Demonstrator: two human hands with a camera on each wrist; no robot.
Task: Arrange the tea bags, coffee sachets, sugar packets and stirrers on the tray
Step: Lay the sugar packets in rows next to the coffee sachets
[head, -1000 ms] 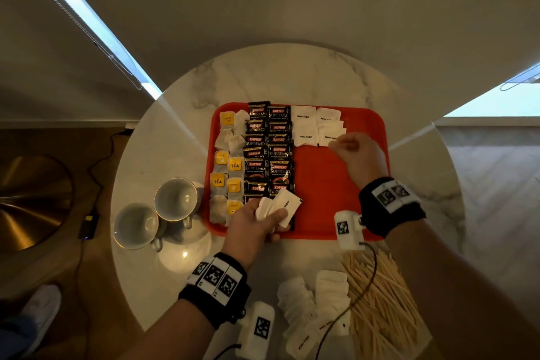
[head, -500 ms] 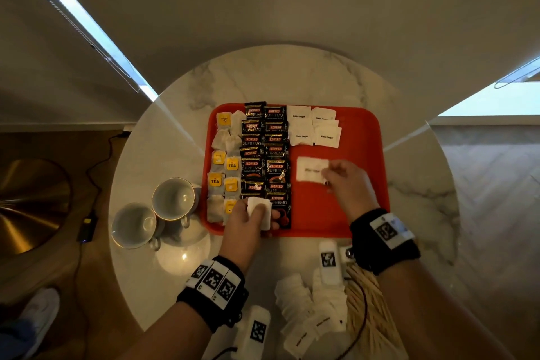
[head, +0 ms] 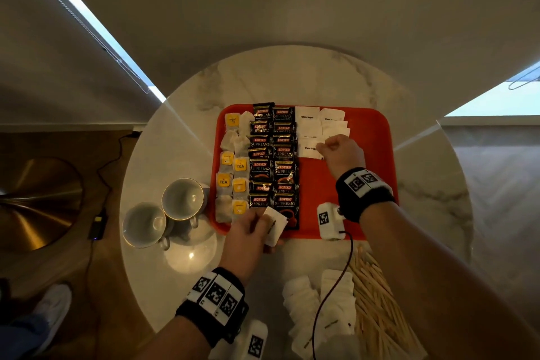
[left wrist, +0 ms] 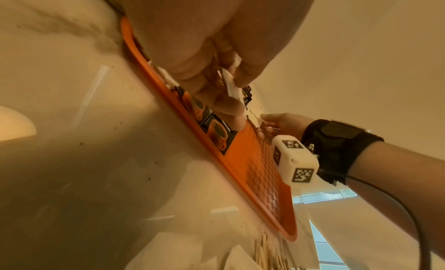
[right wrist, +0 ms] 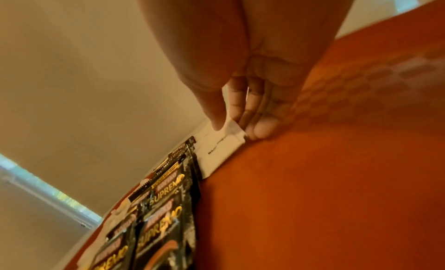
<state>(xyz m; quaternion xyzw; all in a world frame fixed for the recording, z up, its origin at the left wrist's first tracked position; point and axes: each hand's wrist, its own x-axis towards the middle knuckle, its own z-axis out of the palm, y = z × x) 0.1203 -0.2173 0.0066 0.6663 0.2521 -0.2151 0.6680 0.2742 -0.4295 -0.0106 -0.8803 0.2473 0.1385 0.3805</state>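
Observation:
An orange tray (head: 377, 137) on the round marble table holds tea bags (head: 230, 166) at the left, two columns of black coffee sachets (head: 273, 161) in the middle, and white sugar packets (head: 321, 126) at the back. My right hand (head: 340, 152) pinches one sugar packet (right wrist: 224, 146) by its edge and lays it on the tray beside the coffee column. My left hand (head: 251, 231) holds a few white sugar packets (head: 276, 226) over the tray's front edge. In the left wrist view those packets (left wrist: 230, 82) sit between thumb and fingers.
Two white cups (head: 163, 213) on saucers stand left of the tray. At the table's front lie a heap of white packets (head: 318, 310) and a pile of wooden stirrers (head: 377, 307). The tray's right half is bare. A shoe (head: 52, 310) shows on the floor at the left.
My right hand took a sugar packet from the left hand's bunch and carried it back to the sugar rows. The left hand stayed at the tray's front edge.

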